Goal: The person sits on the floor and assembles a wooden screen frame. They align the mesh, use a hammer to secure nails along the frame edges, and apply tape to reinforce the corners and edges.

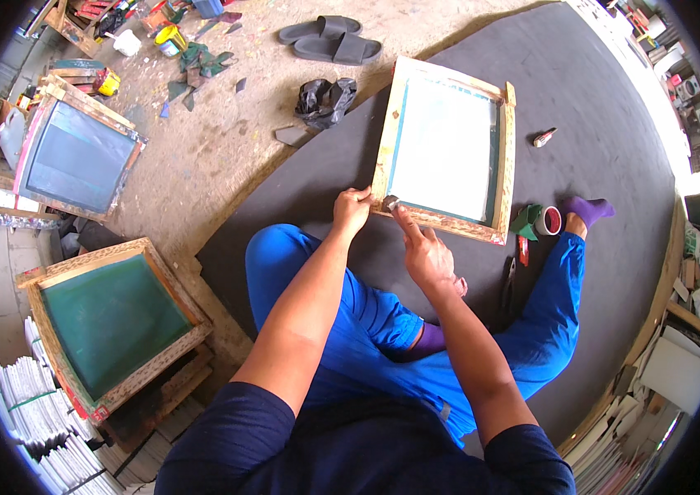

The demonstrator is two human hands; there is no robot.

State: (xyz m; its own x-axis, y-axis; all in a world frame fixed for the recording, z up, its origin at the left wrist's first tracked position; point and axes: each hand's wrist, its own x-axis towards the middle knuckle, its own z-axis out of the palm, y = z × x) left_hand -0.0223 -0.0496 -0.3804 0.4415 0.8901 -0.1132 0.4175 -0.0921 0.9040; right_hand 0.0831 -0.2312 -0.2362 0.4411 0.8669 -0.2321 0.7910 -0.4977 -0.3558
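A wooden-framed printing screen (442, 136) with pale mesh and a blue-green border lies on the dark mat in front of me. My left hand (352, 211) is closed on its near left corner. Just right of that corner, my right hand (430, 257) is closed around a hammer-like tool (391, 201), whose small dark grey head meets the near bar of the frame. Most of its handle is hidden in my fist. To the right lie a roll of green tape (549, 220), a red cutter (523, 250) and dark-handled pliers (509, 282).
A small knife-like tool (544, 137) lies beyond the frame's right side. Two more framed screens, one green (116, 323) and one grey-blue (79, 157), stand at the left. Black sandals (335, 41) and a black plastic bag (327, 103) are on the floor ahead. Paper stacks (41, 396) fill the near left.
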